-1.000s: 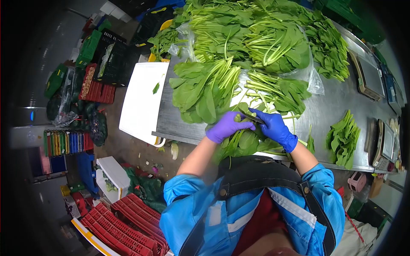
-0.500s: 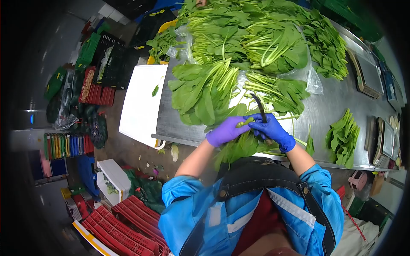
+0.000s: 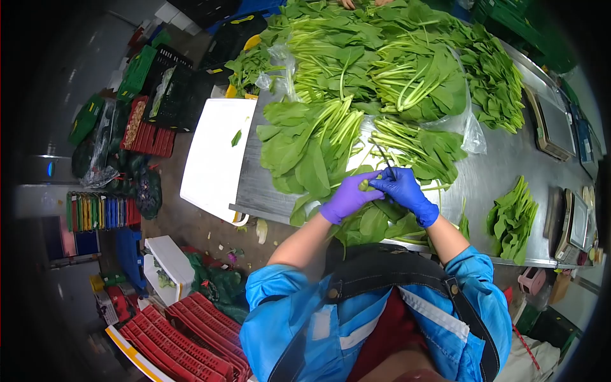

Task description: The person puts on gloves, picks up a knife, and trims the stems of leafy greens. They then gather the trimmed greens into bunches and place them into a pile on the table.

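My left hand [image 3: 349, 197], in a purple glove, is closed round the stem ends of a bunch of leafy greens [image 3: 372, 223] that hangs toward my body at the table's near edge. Against it, my right hand [image 3: 407, 193], in a blue glove, is closed on a dark knife [image 3: 384, 155] whose thin blade points up and away. The fingers of both hands meet at the stems. Just beyond them lie a pile of leafy greens [image 3: 309, 140] on the left and another bunch [image 3: 423, 148] on the right.
A large heap of greens [image 3: 382, 57] covers the far metal table [image 3: 484, 172], with plastic film at its edges. One small bunch [image 3: 512, 213] and weighing scales [image 3: 576, 213] are on the right. A white board [image 3: 213, 153] stands left. At the far edge a co-worker's fingers [image 3: 347, 4] show.
My hands have drawn closer together and the knife blade has turned, showing thinner. The whole view has shifted slightly. More of the co-worker's fingers show at the top.
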The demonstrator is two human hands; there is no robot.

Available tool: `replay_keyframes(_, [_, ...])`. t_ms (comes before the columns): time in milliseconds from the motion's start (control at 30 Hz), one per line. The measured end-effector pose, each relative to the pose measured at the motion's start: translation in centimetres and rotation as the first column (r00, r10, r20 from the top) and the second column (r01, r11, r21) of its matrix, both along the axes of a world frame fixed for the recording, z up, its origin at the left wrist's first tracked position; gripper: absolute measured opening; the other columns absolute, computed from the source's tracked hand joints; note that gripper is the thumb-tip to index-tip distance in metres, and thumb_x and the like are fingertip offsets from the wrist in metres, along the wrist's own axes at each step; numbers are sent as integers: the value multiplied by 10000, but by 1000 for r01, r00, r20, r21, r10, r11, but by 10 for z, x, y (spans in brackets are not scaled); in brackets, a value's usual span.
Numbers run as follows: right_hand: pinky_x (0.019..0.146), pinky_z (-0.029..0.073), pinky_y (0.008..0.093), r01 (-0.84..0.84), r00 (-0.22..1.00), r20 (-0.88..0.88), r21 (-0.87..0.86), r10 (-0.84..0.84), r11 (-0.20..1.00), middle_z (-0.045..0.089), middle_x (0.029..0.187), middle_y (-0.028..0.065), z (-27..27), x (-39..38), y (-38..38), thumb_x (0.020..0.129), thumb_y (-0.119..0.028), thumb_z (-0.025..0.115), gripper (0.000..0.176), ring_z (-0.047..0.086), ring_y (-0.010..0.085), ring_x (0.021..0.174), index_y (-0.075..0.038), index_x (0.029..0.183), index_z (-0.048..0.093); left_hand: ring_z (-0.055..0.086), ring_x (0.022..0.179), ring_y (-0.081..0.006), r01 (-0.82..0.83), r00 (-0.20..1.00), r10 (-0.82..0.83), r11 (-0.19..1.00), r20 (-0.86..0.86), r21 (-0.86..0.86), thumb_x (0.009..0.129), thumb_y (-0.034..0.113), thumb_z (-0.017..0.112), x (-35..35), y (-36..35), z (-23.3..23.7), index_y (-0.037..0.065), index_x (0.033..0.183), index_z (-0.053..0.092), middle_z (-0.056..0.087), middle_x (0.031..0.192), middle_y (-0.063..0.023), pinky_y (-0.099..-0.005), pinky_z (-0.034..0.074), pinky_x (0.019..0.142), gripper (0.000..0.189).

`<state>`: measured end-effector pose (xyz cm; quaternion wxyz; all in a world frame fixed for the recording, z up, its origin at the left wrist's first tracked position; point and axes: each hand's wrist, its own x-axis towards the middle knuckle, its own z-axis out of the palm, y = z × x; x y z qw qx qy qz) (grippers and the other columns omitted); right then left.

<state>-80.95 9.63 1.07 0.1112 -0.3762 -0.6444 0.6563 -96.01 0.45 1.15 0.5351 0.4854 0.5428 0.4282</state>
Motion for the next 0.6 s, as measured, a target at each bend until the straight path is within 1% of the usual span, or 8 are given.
replay_keyframes(33, [408, 377, 202, -4, 1000, -1, 2, 4, 1000, 613, 628, 37, 2, -2, 3, 813, -225, 693, 242, 498, 55, 443, 2, 859, 624, 590, 871, -107, 72, 990, -60, 993, 128, -93, 830, 216, 648, -9, 4, 2, -15, 1086, 591, 654, 952, -46, -253, 454, 808, 350])
replay_keyframes(100, [412, 389, 212, -69, 997, 27, -167, 74, 984, 621, 636, 42, 10, -6, 10, 820, -229, 685, 236, 530, 70, 459, 0, 819, 628, 601, 804, -98, 91, 989, -101, 992, -106, -91, 843, 204, 629, -27, 4, 7, -19, 1043, 613, 667, 901, -64, -234, 466, 731, 300])
replay_keyframes(167, [410, 396, 208, -139, 984, 92, -135, 152, 981, 625, 643, 40, 7, -5, 18, 826, -239, 679, 246, 585, 80, 513, -2, 781, 629, 606, 748, -105, 128, 982, -72, 936, 176, -329, 855, 188, 606, -46, 8, 9, 7, 975, 647, 672, 818, -55, -229, 467, 653, 221])
replay_keyframes(233, [456, 444, 273, -152, 985, 71, -78, 157, 985, 647, 673, 60, -20, 3, 26, 826, -259, 667, 254, 643, 146, 593, -12, 779, 634, 610, 747, -104, 37, 999, -25, 931, 37, -364, 819, 207, 634, -67, 23, 8, 26, 925, 659, 665, 750, -61, -228, 467, 622, 211])
replay_keyframes(267, [608, 495, 331, -295, 945, 283, 525, 163, 798, 675, 788, 109, -30, 6, 33, 825, -275, 651, 256, 667, 223, 737, -24, 877, 652, 624, 731, -185, -95, 964, 17, 953, -264, -287, 778, 203, 650, -79, 36, 1, 48, 924, 660, 664, 759, -97, -290, 483, 644, 213])
replay_keyframes(333, [684, 489, 339, -121, 983, 181, 560, 21, 820, 671, 850, 126, -43, 8, 40, 827, -276, 640, 258, 657, 250, 792, -37, 923, 654, 639, 716, -267, -200, 840, 83, 966, -536, -165, 737, 200, 667, -94, 66, -23, 70, 922, 661, 663, 767, -132, -352, 500, 665, 227])
replay_keyframes(400, [804, 472, 320, 104, 980, 125, 355, -157, 929, 662, 965, 158, -31, 5, 47, 843, -262, 619, 280, 640, 270, 891, -47, 1020, 652, 617, 778, -345, -282, 432, 479, 876, -764, 390, 678, 201, 693, -85, 106, -61, 78, 900, 647, 629, 825, -170, -407, 492, 692, 259])
replay_keyframes(600, [702, 487, 305, 191, 966, 132, 217, -222, 957, 676, 925, 138, -15, 9, 54, 859, -216, 605, 261, 657, 195, 776, -41, 1049, 644, 588, 853, -330, -266, 440, 363, 926, -821, 267, 679, 232, 712, -69, 156, -104, 91, 953, 610, 575, 945, -143, -424, 471, 740, 324])
